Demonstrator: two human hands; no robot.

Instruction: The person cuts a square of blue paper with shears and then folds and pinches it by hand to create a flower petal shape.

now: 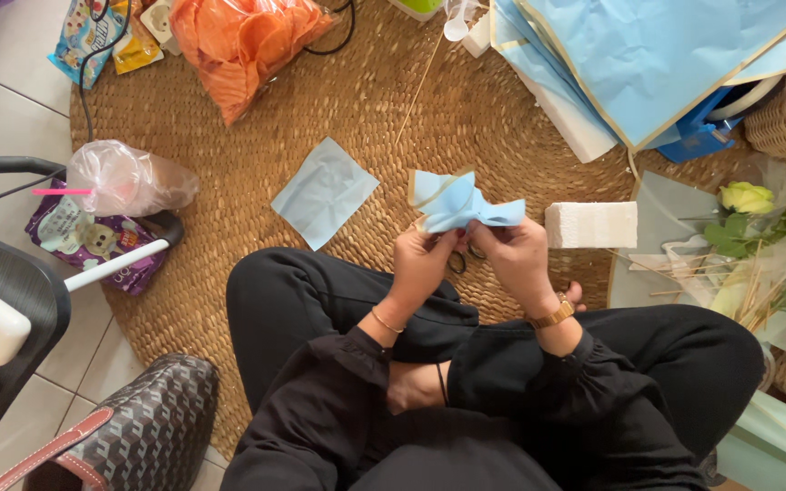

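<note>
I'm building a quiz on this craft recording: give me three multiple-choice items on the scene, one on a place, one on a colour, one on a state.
1. Where does the flat paper square lie?
A. on the woven mat
B. on the tiles
C. on the lap

2. What colour is the folded paper in the hands?
A. orange
B. light blue
C. green

3. How is that paper held?
A. by one hand only
B. lying loose on the mat
C. pinched by both hands

Answers:
1 A, it rests on the round woven mat.
2 B, it is light blue.
3 C, the left hand and right hand both grip it.
</note>
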